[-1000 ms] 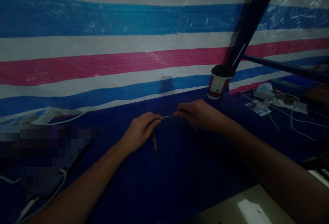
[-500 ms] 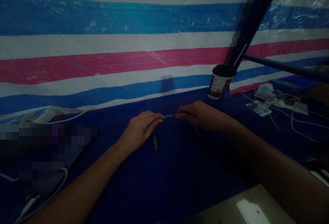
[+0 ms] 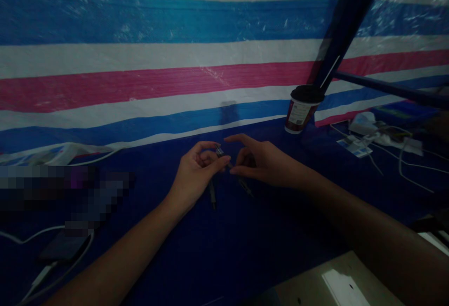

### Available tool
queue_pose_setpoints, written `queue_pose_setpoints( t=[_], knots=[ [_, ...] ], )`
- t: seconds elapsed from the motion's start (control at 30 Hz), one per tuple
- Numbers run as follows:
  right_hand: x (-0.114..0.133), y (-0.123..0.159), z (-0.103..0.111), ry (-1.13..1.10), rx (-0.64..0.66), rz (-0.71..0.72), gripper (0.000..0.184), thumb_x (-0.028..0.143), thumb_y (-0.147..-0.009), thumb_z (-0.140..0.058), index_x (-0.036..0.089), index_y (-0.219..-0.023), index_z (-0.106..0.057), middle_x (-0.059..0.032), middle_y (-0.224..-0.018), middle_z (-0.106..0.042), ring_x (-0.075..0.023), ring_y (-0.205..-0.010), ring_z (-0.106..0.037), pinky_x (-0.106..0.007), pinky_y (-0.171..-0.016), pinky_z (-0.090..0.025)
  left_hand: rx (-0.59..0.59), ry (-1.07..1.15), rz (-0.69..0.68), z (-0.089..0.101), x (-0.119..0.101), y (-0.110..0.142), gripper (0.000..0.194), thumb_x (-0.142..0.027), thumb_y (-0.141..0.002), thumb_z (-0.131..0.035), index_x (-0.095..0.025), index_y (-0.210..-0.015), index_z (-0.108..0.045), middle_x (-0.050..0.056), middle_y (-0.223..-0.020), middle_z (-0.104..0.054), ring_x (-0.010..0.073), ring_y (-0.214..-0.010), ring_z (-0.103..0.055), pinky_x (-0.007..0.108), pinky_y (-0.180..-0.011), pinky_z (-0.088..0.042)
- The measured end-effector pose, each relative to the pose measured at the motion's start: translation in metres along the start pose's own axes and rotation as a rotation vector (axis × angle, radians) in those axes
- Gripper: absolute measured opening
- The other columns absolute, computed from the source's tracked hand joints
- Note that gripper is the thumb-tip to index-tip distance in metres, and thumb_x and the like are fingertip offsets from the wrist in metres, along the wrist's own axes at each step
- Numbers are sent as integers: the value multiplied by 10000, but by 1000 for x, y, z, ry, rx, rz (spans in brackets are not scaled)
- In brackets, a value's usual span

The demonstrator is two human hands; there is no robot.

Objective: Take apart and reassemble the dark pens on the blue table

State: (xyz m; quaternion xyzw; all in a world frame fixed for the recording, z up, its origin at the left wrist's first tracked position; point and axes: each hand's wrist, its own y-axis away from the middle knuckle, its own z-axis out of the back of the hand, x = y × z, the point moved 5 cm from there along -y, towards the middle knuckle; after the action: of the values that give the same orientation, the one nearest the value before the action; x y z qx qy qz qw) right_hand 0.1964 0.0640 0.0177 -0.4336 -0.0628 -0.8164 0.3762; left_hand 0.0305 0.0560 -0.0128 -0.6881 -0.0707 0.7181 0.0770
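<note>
My left hand pinches a slim pen part between thumb and fingers. The part is slanted, with a pale, shiny upper end. Close on its right is my right hand, index finger stretched out over a gap and the other fingers curled. Its thumb tip is at the lower end of the part; whether it touches is too dark to tell. A dark pen piece lies on the blue table below my left hand. Under my right hand lies another thin pen piece, partly in shadow.
A lidded paper cup stands at the back, before a striped plastic sheet. White cables and small packets lie at the right. A phone with a white cable is at the left. A dark blue frame post rises behind the cup.
The thin piece was held level between both hands; now it is slanted in my left hand. My right index finger has lifted and stretched out. The piece under my right hand shows more.
</note>
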Motion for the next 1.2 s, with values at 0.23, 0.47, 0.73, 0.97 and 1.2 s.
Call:
queue_pose_setpoints(
  t=[0.23,0.47,0.73,0.97,1.2],
  knots=[
    [2,1,-6,20,27,16,613,262,-872,-746,178,-1422,-489,3,-821,-700,-137,-711,-663,-245,-643,-472,36,27,56,-13,5,10,356,-309,-749,-822,-202,-958,-555,-68,-601,-628,110,-538,-615,231,-527,-455],
    [4,2,3,0,-131,40,520,236,-848,-736,194,-1333,-552,43,-757,-664,-113,-656,-630,-243,-634,-472,-35,-29,44,-4,-1,4,276,-394,-829,-740,-193,-986,-633,-20,-676,-654,123,-577,-596,253,-547,-462],
    [-21,-6,15,-278,-147,-136,610,363,-745,-865,197,-1234,-540,57,-658,-651,-141,-509,-629,-263,-490,-474,-279,-352,38,45,9,-16,282,-484,-859,-699,-210,-836,-634,-35,-565,-547,132,-470,-455,268,-451,-291],
    [-37,-10,14,-236,-78,-142,533,333,-780,-831,210,-1221,-558,83,-634,-607,-111,-462,-574,-240,-434,-438,-131,-744,-63,33,2,-9,296,-503,-891,-635,-208,-898,-653,-22,-577,-597,158,-475,-519,276,-475,-322],
    [-29,-8,22,-289,-200,-159,628,355,-778,-830,227,-1311,-524,74,-629,-608,-114,-444,-556,-253,-415,-450,-16,-1063,81,23,5,-1,359,-537,-947,-540,-221,-1092,-631,5,-685,-679,217,-616,-647,302,-540,-358]
  ],
)
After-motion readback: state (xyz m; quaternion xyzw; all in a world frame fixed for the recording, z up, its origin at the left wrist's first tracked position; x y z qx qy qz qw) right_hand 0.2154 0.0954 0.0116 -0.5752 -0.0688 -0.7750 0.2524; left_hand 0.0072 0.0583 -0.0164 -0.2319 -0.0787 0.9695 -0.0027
